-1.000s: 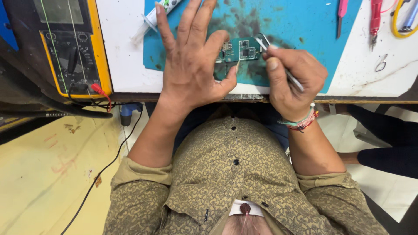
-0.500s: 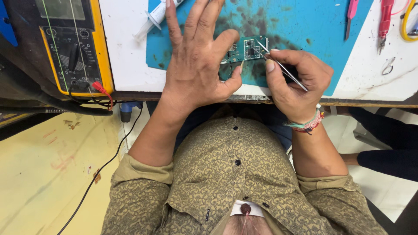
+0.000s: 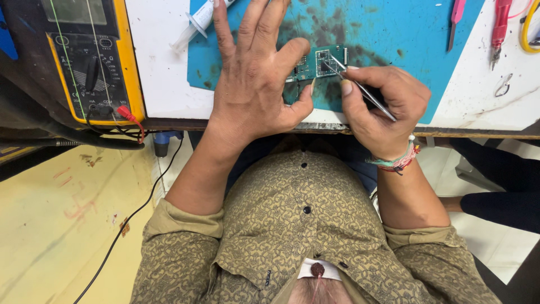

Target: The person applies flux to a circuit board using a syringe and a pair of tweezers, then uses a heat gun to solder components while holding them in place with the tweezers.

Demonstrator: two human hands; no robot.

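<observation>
Your left hand (image 3: pixel 253 84) pins the small green circuit board (image 3: pixel 318 63) flat on the blue mat (image 3: pixel 405 34), fingers spread. Your right hand (image 3: pixel 382 110) pinches the tweezers (image 3: pixel 360 87), tips touching the board's right part, shaft slanting back toward you.

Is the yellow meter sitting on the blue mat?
No, the yellow meter sits left of the blue mat, off it.

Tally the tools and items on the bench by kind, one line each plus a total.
Green circuit board, under the left hand: 1
Metal tweezers, in the right hand: 1
Yellow multimeter: 1
Blue work mat: 1
Clear syringe: 1
Pink-handled tools at the top right: 2
Total: 7
</observation>
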